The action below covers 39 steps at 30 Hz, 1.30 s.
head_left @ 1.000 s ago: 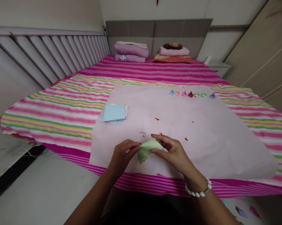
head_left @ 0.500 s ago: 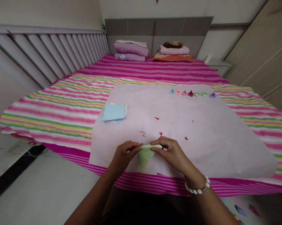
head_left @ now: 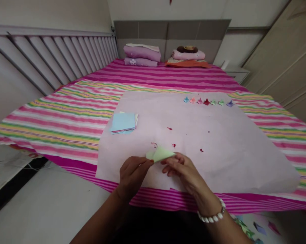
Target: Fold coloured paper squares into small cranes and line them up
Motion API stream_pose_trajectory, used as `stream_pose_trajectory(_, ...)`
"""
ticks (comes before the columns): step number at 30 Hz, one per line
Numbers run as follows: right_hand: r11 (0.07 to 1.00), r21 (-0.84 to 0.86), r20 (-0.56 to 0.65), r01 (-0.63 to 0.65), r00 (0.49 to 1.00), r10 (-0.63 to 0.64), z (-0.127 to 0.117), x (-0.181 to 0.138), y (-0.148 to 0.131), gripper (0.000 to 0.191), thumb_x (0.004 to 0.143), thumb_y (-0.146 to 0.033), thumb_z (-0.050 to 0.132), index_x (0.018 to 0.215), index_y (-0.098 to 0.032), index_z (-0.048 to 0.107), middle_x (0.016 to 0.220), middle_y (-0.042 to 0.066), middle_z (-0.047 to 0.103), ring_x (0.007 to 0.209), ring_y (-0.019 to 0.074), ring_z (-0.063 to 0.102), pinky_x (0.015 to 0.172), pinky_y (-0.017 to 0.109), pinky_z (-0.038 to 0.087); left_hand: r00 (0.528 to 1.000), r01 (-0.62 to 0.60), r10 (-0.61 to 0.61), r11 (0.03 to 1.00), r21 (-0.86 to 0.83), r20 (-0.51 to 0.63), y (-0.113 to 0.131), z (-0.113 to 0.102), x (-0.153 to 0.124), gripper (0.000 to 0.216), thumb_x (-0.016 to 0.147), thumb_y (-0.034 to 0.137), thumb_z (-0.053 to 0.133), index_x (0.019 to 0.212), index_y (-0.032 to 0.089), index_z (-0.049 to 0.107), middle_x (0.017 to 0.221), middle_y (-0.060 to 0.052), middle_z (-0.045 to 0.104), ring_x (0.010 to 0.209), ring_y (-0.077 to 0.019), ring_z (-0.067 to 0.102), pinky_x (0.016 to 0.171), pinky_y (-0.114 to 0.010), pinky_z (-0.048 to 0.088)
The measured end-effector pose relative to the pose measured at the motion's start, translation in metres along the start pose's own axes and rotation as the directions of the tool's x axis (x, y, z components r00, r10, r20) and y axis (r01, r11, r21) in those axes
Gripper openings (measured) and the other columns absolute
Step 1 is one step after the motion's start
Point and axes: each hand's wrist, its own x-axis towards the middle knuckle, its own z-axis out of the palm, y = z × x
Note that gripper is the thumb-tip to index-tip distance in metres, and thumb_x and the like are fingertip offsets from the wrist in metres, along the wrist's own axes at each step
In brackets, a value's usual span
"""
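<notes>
A folded light green paper [head_left: 160, 154] is held just above a large pale pink sheet [head_left: 219, 156] spread on the bed. My left hand [head_left: 132, 176] pinches its left corner with thumb and forefinger. My right hand [head_left: 180, 169], with a white bead bracelet at the wrist, pinches its right lower edge with curled fingers. To the left on the pink sheet lies a stack of coloured paper squares [head_left: 123, 122] with a blue one on top. A row of several small folded paper figures [head_left: 207, 101] sits at the far right of the sheet.
The bed has a pink, green and yellow striped cover [head_left: 66, 112] and a slatted rail [head_left: 53, 57] on the left. Folded bedding [head_left: 142, 54] and pillows [head_left: 188, 56] lie at the headboard. Small red paper scraps [head_left: 170, 128] dot the sheet. More paper pieces [head_left: 259, 228] lie on the floor at lower right.
The green paper has turned from hanging point-down between my hands to lying flatter and higher, with its point to the right. Both hands shifted slightly lower.
</notes>
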Motion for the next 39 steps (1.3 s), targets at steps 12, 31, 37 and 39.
stream_pose_trajectory(12,0.953,0.302,-0.066,0.015,0.998,0.005,0.027,-0.001,0.016,0.025,0.053,-0.022,0.087,0.068,-0.016,0.068,0.061,-0.001,0.064,0.054,0.0103,0.053,0.053,0.023,0.046,0.988,0.057,-0.028,0.979,-0.195,0.149,0.008,0.011,-0.016,0.034,0.082,0.006,0.063,0.109,0.026,0.067,0.093,-0.003,0.074,0.081,-0.0153,0.068,0.074,-0.027,0.055)
stream_pose_trajectory(31,0.943,-0.062,-0.107,0.328,0.937,-0.333,0.016,-0.002,0.012,0.059,0.062,-0.023,0.083,0.117,-0.028,0.063,0.088,0.0,0.069,0.065,0.0129,0.06,0.059,0.027,0.051,0.39,0.828,-0.725,0.007,-0.561,0.567,0.01,0.011,0.005,0.019,0.065,0.028,0.08,0.075,0.016,0.07,0.064,0.001,0.068,0.063,-0.0111,0.059,0.063,-0.024,0.049)
stream_pose_trajectory(37,0.775,-0.294,0.087,0.56,0.823,-0.562,-0.003,-0.005,-0.003,0.018,0.072,-0.02,0.077,0.089,-0.025,0.072,0.104,0.006,0.066,0.098,0.022,0.06,0.078,0.034,0.05,0.379,0.825,-0.716,-0.025,-0.564,0.586,0.006,0.01,0.004,0.018,0.063,0.027,0.081,0.071,0.016,0.07,0.062,0.002,0.066,0.061,-0.0095,0.057,0.06,-0.021,0.046)
stream_pose_trajectory(39,0.775,-0.316,0.105,0.547,0.832,-0.545,-0.005,-0.005,-0.007,0.005,0.075,-0.021,0.075,0.078,-0.023,0.072,0.094,0.005,0.066,0.089,0.0201,0.061,0.077,0.034,0.049,0.38,0.827,-0.707,-0.029,-0.561,0.597,0.007,0.008,0.006,0.016,0.064,0.027,0.081,0.069,0.016,0.07,0.061,0.002,0.066,0.061,-0.0096,0.057,0.06,-0.021,0.046)
